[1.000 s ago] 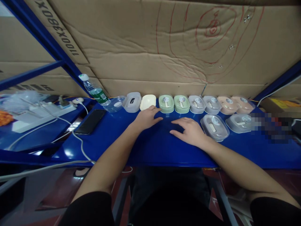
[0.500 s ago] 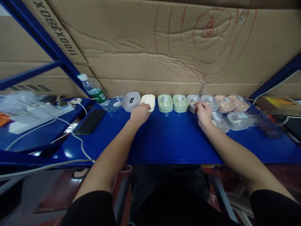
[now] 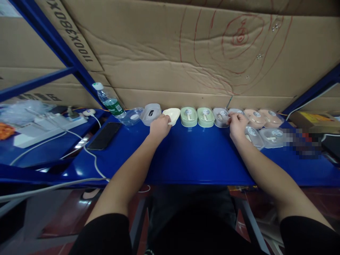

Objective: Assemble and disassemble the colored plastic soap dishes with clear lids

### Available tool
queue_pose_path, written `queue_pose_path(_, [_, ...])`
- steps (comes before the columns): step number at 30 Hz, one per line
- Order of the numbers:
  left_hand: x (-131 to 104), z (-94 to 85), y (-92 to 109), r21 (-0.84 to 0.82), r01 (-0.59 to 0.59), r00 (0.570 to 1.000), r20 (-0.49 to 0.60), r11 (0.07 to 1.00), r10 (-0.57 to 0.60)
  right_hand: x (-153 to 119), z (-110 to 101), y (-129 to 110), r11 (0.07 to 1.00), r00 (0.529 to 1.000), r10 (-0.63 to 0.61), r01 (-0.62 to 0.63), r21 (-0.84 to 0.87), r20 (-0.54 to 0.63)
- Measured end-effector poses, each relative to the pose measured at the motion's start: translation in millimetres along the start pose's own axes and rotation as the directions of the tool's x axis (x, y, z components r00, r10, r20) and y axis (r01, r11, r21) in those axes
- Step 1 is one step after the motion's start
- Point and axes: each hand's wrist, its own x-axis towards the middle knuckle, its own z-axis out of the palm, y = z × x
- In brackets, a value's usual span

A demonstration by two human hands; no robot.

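Note:
My left hand [image 3: 160, 126] is closed on the near edge of a cream-coloured shallow plastic dish [image 3: 173, 114], which is tilted. To its left sits a grey translucent container [image 3: 147, 115] with a dark oval opening, and left of that lies a clear plastic lid [image 3: 130, 117]. My right hand [image 3: 238, 125] has its fingers pinched together beside a small grey lidded box [image 3: 221, 115]; what they hold, if anything, is hidden. Between my hands stand two green lidded boxes, one of them [image 3: 188, 119] nearer my left hand.
Right of my right hand are peach boxes [image 3: 254, 118] and whitish clear-lidded boxes [image 3: 272, 137]. At left stand a water bottle [image 3: 114, 106], a black phone [image 3: 104, 136], a white power strip [image 3: 45, 131] and cables. A cardboard panel [image 3: 148, 53] backs the blue table [image 3: 191, 156].
The cream dish has tilted up in my left hand. My right hand has shifted slightly right, uncovering more of the grey box. The whole view has moved a little.

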Motion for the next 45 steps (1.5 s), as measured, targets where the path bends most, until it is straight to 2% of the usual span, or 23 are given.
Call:
queue_pose_path(3, [-2, -2.6, 1, -0.06, 0.013, 0.998, -0.064, 0.998, -0.016, -8, 0, -4, 0.998, 0.996, -0.044, 0.048, -0.049, 0.08])
queue_pose_path(6, [-5, -9.2, 2, -0.115, 0.017, 0.981, -0.188, 0.993, -0.038, -23, -1, -12, 0.976, 0.961, -0.148, 0.18, -0.125, 0.233])
queue_pose_path(10, [-10, -21.8, 3, -0.212, -0.022, 0.921, -0.384, 0.977, -0.062, -45, 0, -23, 0.901, 0.844, -0.31, 0.407, -0.147, 0.437])
queue_pose_path(13, [-11, -24.1, 2, -0.338, -0.082, 0.889, -0.45, 0.938, -0.085, -55, 1, -28, 0.878, 0.747, -0.353, 0.473, -0.077, 0.564])
queue_pose_path(16, [-11, -14.7, 6, -0.536, -0.203, 0.921, -0.389, 0.82, -0.027, -59, 2, -30, 0.893, 0.677, -0.323, 0.449, -0.023, 0.661])
queue_pose_path(18, [-12, -4.7, 12, -0.632, -0.256, 0.952, -0.297, 0.731, 0.077, -59, 1, -32, 0.897, 0.637, -0.297, 0.442, -0.021, 0.711])
queue_pose_path(19, [-13, 0.3, 16, -0.643, -0.264, 0.961, -0.241, 0.719, 0.137, -59, 0, -33, 0.894, 0.619, -0.279, 0.446, -0.037, 0.734])
queue_pose_path(21, [-15, 8.0, 22, -0.587, -0.272, 0.961, -0.129, 0.763, 0.243, -59, -1, -35, 0.875, 0.593, -0.232, 0.473, -0.1, 0.771])
queue_pose_path(24, [-17, 12.0, 28, -0.416, -0.316, 0.933, 0.027, 0.853, 0.359, -57, -2, -38, 0.826, 0.587, -0.144, 0.515, -0.23, 0.797])
queue_pose_path(27, [-17, 7.6, 28, -0.311, -0.349, 0.908, 0.119, 0.884, 0.401, -55, 0, -38, 0.78, 0.549, -0.029, 0.535, -0.325, 0.835])
queue_pose_path(29, [-14, 1.5, 22, -0.271, -0.291, 0.94, 0.098, 0.917, 0.327, -54, 1, -36, 0.745, 0.512, 0.058, 0.549, -0.379, 0.857])
queue_pose_path(31, [-10, -5.9, 12, -0.208, -0.152, 0.988, 0.006, 0.966, 0.157, -53, 2, -33, 0.716, 0.497, 0.114, 0.559, -0.417, 0.861])
queue_pose_path(32, [-8, -9.7, 5, -0.169, -0.068, 0.997, -0.055, 0.983, 0.06, -52, 2, -32, 0.71, 0.491, 0.122, 0.565, -0.422, 0.862])
queue_pose_path(34, [-3, -16.4, -11, -0.102, 0.086, 0.983, -0.152, 0.991, -0.101, -51, 1, -29, 0.712, 0.468, 0.113, 0.577, -0.4, 0.876])
queue_pose_path(36, [1, -21.0, -28, -0.053, 0.204, 0.965, -0.159, 0.978, -0.209, -50, 0, -28, 0.727, 0.43, 0.099, 0.584, -0.361, 0.897])
queue_pose_path(38, [4, -23.1, -41, -0.013, 0.275, 0.957, -0.091, 0.961, -0.275, -49, 0, -28, 0.741, 0.408, 0.092, 0.581, -0.336, 0.908])
queue_pose_path(40, [6, -23.2, -49, 0.007, 0.308, 0.951, -0.039, 0.951, -0.307, -49, -1, -29, 0.743, 0.405, 0.087, 0.583, -0.33, 0.91])
queue_pose_path(45, [9, -23.3, -51, -0.03, 0.341, 0.937, -0.066, 0.939, -0.343, -50, -1, -30, 0.727, 0.397, 0.086, 0.602, -0.33, 0.914])
